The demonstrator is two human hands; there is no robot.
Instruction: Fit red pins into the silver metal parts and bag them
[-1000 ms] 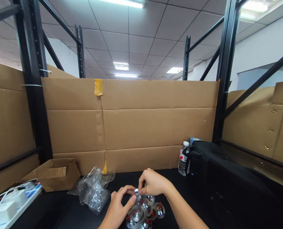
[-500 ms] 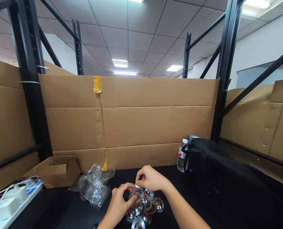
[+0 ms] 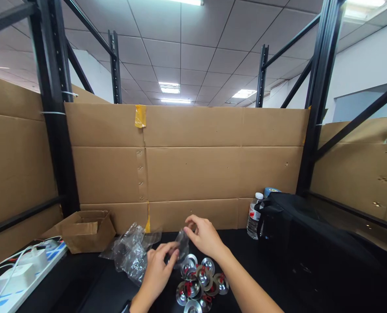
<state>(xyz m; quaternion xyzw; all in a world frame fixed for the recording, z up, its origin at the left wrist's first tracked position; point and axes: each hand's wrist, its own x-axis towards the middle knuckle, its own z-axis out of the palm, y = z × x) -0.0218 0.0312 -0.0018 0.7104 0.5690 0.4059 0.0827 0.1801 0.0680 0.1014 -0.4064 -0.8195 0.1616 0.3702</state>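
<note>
A small clear plastic bag (image 3: 182, 248) stands upright between my hands, above the far edge of a pile of shiny round metal pieces (image 3: 202, 278) with red parts. My left hand (image 3: 159, 267) is closed on the bag's left side, thumb and fingers pinched. Reaching in from the right, my right hand (image 3: 205, 237) has curled fingers, with its thumb and fingertips at the bag's upper edge. Whether anything lies inside the bag is too blurred to tell. The metal pieces overlap one another on the black tabletop, between my forearms.
Crumpled clear plastic (image 3: 131, 252) lies left of my hands, near an open cardboard box (image 3: 87, 234). A power strip (image 3: 33, 278) with white plugs is at far left. On the right are a water bottle (image 3: 254, 217) and a black bag (image 3: 298, 243). Cardboard walls (image 3: 193, 174) enclose the table.
Both hands have moved off the pile, away from me, bringing the small plastic bag with them. More of the metal pieces now shows. The view has shifted slightly left.
</note>
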